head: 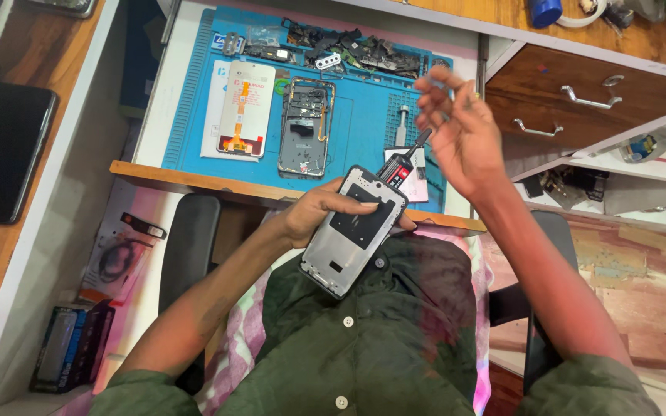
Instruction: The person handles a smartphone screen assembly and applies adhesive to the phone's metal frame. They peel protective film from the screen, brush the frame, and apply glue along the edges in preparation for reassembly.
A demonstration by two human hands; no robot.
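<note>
Left hand, one phone frame

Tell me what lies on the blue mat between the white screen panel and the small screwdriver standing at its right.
In the head view, an opened phone body lies between the screen panel and the screwdriver.

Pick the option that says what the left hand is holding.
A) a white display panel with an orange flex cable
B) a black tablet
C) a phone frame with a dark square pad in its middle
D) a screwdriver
C: the left hand grips the phone frame over the lap, thumb on its dark square pad; the white display panel lies untouched on the blue mat.
</note>
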